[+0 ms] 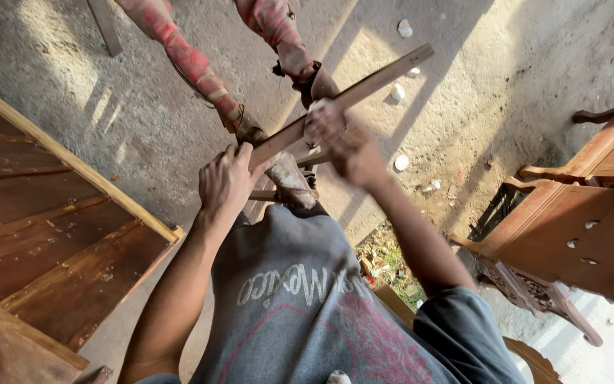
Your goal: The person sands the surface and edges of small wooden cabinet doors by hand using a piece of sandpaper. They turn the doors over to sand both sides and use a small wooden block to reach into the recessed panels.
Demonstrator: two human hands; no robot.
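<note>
While both hands, left [225, 181] and right [342, 142], clench one wooden strip [364, 89], two carved chairs [577, 235] stand nearby.

No pkgs, labels, signs or screens in view.

Both bare arms reach forward from the torso, converging ahead of the chest; the left hand [225, 181] is curled in a closed fist, knuckles up, wrist straight; the right hand [346, 146] sits slightly further out, fingers clenched, blurred, forearm angled inward from the elbow.
</note>
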